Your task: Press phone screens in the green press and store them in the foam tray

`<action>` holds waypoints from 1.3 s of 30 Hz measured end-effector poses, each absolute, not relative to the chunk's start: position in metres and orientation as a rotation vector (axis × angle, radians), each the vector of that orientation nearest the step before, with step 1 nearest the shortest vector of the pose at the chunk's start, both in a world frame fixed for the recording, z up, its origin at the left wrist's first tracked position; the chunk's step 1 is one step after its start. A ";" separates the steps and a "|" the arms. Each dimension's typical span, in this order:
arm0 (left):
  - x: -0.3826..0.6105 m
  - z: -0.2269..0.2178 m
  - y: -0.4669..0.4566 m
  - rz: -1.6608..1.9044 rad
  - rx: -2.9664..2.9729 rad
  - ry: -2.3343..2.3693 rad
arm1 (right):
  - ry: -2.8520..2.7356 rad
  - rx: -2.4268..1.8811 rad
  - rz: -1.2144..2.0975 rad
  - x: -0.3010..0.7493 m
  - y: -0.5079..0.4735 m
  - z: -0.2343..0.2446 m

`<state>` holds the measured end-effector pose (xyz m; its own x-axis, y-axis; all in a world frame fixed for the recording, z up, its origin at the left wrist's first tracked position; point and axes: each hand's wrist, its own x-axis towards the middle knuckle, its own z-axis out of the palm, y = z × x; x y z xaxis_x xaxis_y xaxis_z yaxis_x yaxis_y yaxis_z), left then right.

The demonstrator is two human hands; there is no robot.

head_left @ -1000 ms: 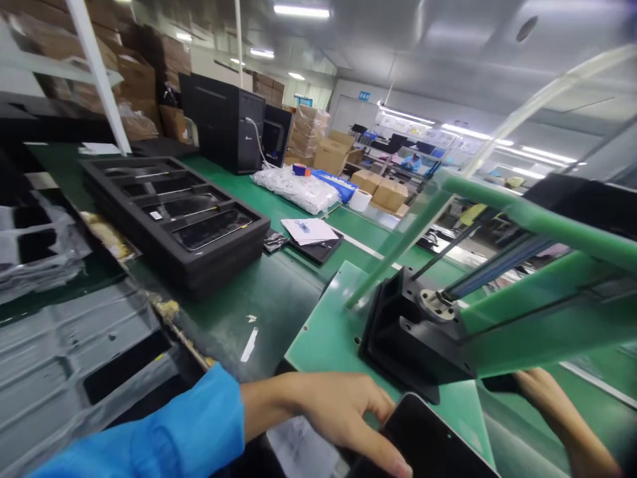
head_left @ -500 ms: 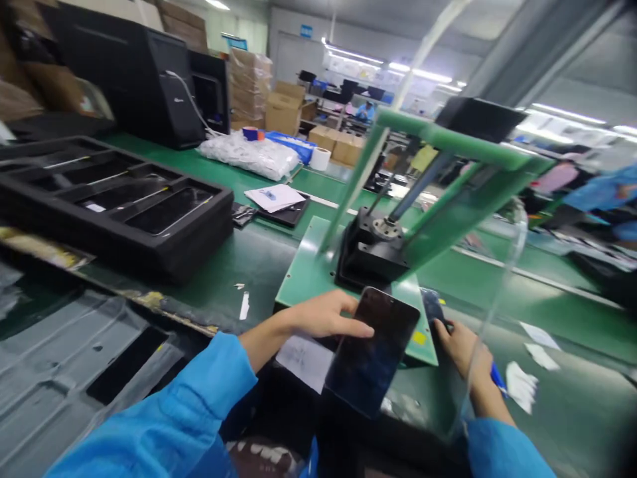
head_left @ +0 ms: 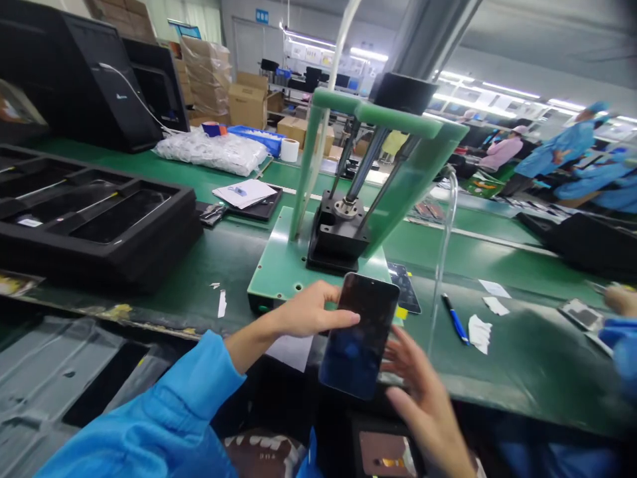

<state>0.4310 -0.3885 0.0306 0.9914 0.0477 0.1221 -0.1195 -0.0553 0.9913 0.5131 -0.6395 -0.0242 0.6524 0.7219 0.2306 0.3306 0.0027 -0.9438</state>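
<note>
Screen side up, a black phone-like panel is tilted in front of the press, its thumb-side edge gripped by my left hand. My right hand is at the panel's lower right with thumb and fingers apart; whether its fingertips touch the edge is unclear. Just behind stands a green press fixture with a black block at the foot of its metal rods. A second dark panel with yellow tabs lies on the bench right of the fixture base.
A black foam tray holding several panels is at left. Rightward lie a blue pen and torn white paper. A clear hose hangs beside the press. Another person's hand is at the far right. Below my hands sits a brownish part.
My right hand has left the second panel beside the fixture and come over to the held panel, opening. My left hand keeps its hold. The view has turned slightly right.
</note>
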 end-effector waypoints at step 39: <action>0.443 0.010 -0.330 0.341 3.057 0.085 | -0.353 -0.997 0.797 0.448 -0.638 -0.075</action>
